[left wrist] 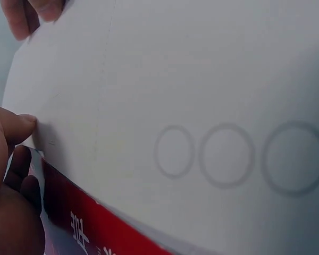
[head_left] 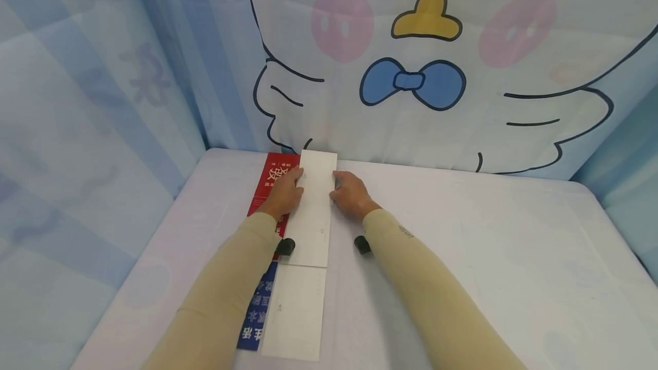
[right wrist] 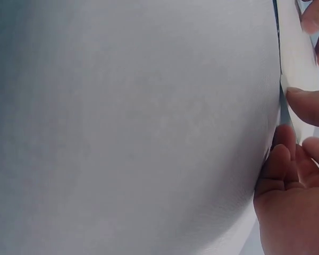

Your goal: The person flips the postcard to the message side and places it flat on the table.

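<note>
A long white paper strip (head_left: 316,210) lies lengthwise between both hands, its far end near the table's back edge. My left hand (head_left: 284,192) pinches its left edge, thumb (left wrist: 22,125) on top and other fingers below. Opposite, my right hand (head_left: 354,196) pinches the right edge between thumb (right wrist: 305,103) and curled fingers. Under the strip's left side shows a red printed sheet (head_left: 260,196) with white characters, partly hidden by the left hand and sleeve. In the left wrist view, a faint dotted line and three pale rings show on the white surface.
A second white piece (head_left: 295,313) adjoins the strip's near end. Beside it lies a blue printed sheet (head_left: 259,301), partly covered by the left sleeve. The white-covered table (head_left: 488,256) extends to the right. A patterned curtain (head_left: 411,136) hangs along the back edge.
</note>
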Motion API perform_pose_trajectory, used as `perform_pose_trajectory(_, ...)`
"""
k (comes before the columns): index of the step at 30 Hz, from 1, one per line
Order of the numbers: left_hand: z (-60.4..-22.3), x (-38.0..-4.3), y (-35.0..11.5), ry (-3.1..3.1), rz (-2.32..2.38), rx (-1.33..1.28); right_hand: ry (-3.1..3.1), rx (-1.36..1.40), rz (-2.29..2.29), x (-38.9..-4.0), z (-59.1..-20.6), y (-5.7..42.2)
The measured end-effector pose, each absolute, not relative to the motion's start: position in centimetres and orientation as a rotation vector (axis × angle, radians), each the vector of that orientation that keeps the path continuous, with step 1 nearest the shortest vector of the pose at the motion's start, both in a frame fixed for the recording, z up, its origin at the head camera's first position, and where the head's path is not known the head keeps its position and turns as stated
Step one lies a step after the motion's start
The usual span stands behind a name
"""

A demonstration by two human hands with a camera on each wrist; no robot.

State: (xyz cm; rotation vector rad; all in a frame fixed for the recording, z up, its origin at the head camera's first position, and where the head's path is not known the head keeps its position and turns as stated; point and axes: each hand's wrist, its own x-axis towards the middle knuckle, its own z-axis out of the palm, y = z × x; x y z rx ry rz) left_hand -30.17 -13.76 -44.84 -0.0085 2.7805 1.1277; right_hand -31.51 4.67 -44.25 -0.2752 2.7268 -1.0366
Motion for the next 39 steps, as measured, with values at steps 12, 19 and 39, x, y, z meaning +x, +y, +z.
perform_pose_trajectory(12,-44.8,-30.0,-14.1,2.756,1.049,-0.02,2.684,-0.272,-0.946,-31.3,-44.5,4.5)
perform_pose_trajectory(19,-44.8,-29.9,-14.3,2.758,1.013,0.004,2.661,-0.264,-0.957,-31.0,-44.4,4.3)
perform_pose_trajectory(39,-43.8,-29.9,-14.2,2.661,0.961,-0.037,2.657,-0.271,-0.878,-30.9,-44.5,4.6)
